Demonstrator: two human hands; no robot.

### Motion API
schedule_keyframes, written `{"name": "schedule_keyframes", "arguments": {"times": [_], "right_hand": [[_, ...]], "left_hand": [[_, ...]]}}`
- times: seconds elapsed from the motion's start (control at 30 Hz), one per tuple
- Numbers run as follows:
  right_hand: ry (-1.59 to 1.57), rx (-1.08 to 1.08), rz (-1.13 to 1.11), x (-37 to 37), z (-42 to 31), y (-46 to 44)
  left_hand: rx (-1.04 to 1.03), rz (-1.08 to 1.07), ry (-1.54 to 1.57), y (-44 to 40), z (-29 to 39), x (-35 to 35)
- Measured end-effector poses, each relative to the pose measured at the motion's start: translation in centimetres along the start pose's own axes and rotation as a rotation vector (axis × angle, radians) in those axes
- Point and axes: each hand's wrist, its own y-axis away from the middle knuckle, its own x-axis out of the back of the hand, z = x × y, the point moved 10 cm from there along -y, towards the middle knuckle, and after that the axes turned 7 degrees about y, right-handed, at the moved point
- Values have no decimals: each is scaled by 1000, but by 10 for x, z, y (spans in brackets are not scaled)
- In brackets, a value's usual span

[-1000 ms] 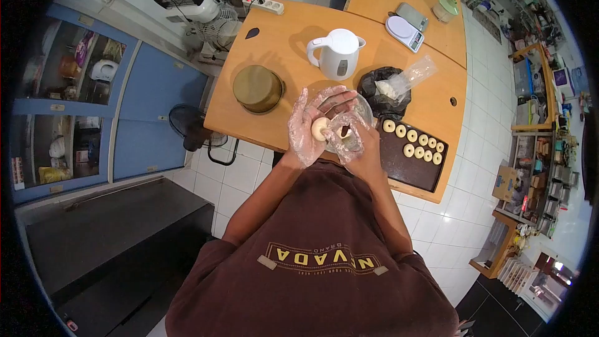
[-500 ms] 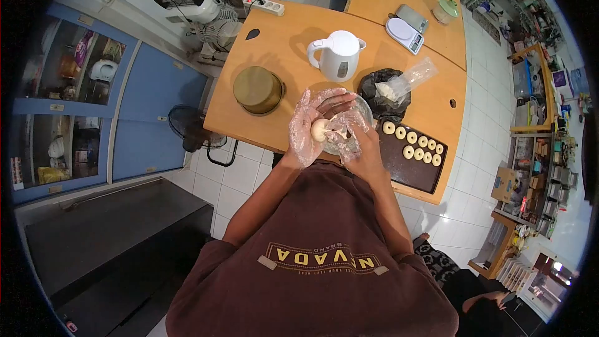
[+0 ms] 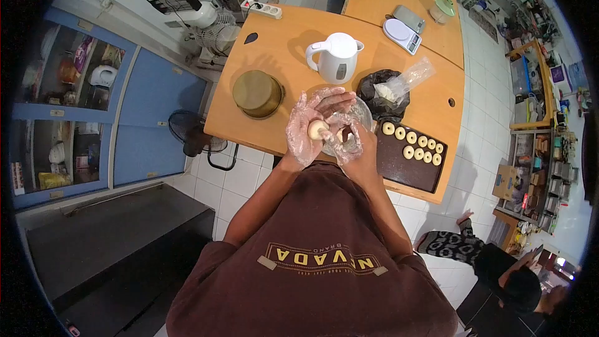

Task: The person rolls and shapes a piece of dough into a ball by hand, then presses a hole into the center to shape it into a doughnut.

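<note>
A small pale dough ball (image 3: 317, 130) rests against the palm of my left hand (image 3: 301, 134), whose fingers stretch out to the right. Both hands look coated in white flour, possibly under thin clear gloves. My right hand (image 3: 352, 148) is curled close beside it, one fingertip touching the ball's right side. Something pale shows between its bent thumb and fingers, too small to make out. Behind the hands a clear bowl (image 3: 362, 112) is partly hidden. To the right, a dark baking tray (image 3: 399, 168) bears several ring-shaped dough pieces (image 3: 408, 152).
On the wooden table (image 3: 284, 37) stand a white electric kettle (image 3: 340, 56), a brass-coloured round tin (image 3: 256, 93), a black plastic bag (image 3: 390, 109) with a clear bag of white powder (image 3: 390, 90), and a kitchen scale (image 3: 402, 35). Another person (image 3: 499, 268) is at lower right.
My right hand has turned and curled more, with a fingertip now against the dough ball. The person at lower right has come further into view.
</note>
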Motion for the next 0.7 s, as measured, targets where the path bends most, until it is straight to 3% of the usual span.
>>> {"name": "schedule_keyframes", "arguments": {"times": [0.03,0.13,0.33,0.53,0.7], "right_hand": [[1,-26,-11,0,-1,1],[52,223,5,3,-8,0],[174,257,110,7,-6,1],[-72,-153,-31,-14,24,6],[16,33,-56,-4,6,2]], "left_hand": [[2,17,38,0,0,2],[29,71,118,1,-1,6],[149,92,209,5,-11,4],[34,91,205,6,-5,9],[69,148,313,8,-5,19]]}}
